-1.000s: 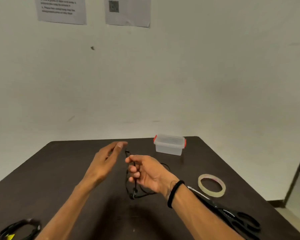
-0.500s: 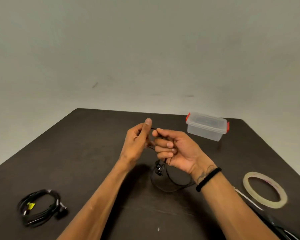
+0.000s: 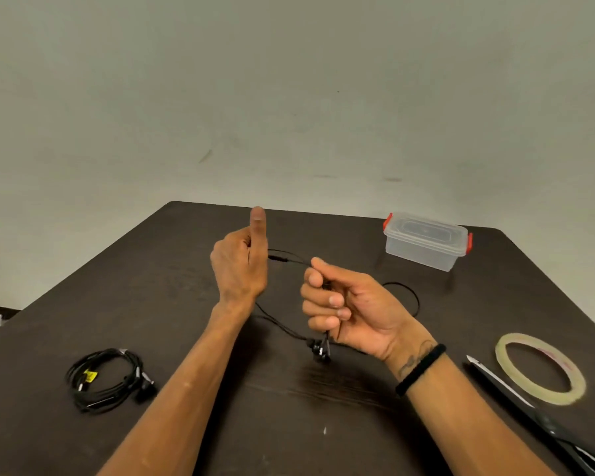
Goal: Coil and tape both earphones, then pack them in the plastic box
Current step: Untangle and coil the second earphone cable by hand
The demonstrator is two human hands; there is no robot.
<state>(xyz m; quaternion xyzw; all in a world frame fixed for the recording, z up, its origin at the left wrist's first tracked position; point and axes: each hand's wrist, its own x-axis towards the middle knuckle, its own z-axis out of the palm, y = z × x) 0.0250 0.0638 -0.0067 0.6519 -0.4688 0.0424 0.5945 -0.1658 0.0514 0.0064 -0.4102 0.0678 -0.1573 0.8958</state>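
Near box: plastic box (image 3: 426, 240) w/ lid on, desk (image 3: 172, 269) far corner
Hands: right hand (image 3: 349, 309) curled round the loose earphone (image 3: 320, 348) wire; left hand (image 3: 239, 266) pinching it too, I think
Feel: thin, floppy, tangles easy, so grab by the loops

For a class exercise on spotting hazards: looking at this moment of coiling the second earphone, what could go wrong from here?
1. The cable runs stretched between the left hand and right hand; a hard pull might strain it.
2. The loose loop lying on the table could tangle or snag while winding.
3. The earbuds dangle below the right hand and may swing, loosening the coil.
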